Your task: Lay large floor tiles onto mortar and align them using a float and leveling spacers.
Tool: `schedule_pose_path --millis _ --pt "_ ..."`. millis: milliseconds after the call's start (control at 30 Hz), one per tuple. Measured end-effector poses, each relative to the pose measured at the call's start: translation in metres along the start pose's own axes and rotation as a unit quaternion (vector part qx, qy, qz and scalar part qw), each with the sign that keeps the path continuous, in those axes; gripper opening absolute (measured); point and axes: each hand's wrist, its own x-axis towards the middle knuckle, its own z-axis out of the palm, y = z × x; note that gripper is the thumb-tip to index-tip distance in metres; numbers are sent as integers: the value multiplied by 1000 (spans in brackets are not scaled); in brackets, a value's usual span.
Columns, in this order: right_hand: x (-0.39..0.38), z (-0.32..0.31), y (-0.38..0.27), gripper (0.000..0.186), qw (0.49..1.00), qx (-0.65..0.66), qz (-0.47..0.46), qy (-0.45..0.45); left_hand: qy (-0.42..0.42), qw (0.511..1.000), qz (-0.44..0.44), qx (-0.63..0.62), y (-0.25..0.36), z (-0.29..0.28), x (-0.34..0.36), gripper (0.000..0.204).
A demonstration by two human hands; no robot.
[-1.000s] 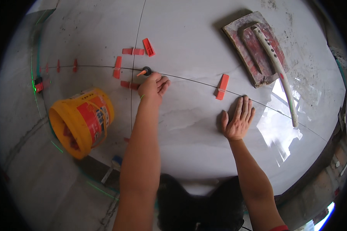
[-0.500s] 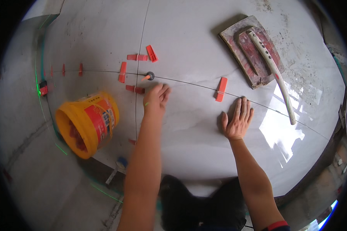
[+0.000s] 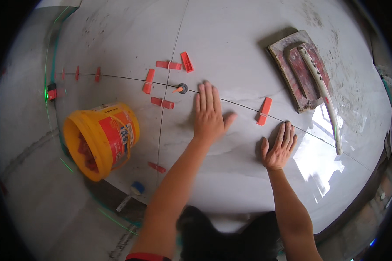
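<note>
My left hand (image 3: pixel 209 115) lies with its fingers stretched out on the glossy pale tile (image 3: pixel 231 169), fingertips at the thin joint line. To its right my right hand (image 3: pixel 278 148) is spread on the same tile, just below that joint and empty too. Between them, a red wedge (image 3: pixel 264 111) sits across the joint in a pale clip. Left of my left hand is a dark round knob (image 3: pixel 183 88) with an orange tip, on the joint. Red wedges (image 3: pixel 162 102) surround the nearby tile crossing, and a loose one (image 3: pixel 187 61) lies just above.
A yellow bucket (image 3: pixel 101 145) lies on its side at left, red pieces inside. At upper right a worn float (image 3: pixel 298 71) carries a long, curved white handle-like piece (image 3: pixel 320 82). A small red-and-black device (image 3: pixel 51 92) and green laser lines are far left. A blue-headed tool (image 3: pixel 137 188) rests below the bucket.
My left hand has moved right from beside the knob, and its curled fingers are now stretched out. My right hand stays flat on the tile. The whole view has shifted slightly.
</note>
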Motion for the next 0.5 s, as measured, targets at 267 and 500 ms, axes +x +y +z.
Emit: schedule_pose_path --millis 267,500 --pt "-2 3 1 85 999 -24 5 21 -22 994 35 -100 -35 -20 -111 71" --pt "1 2 -3 84 999 -20 -4 42 232 965 -69 -103 -98 -38 -25 51"
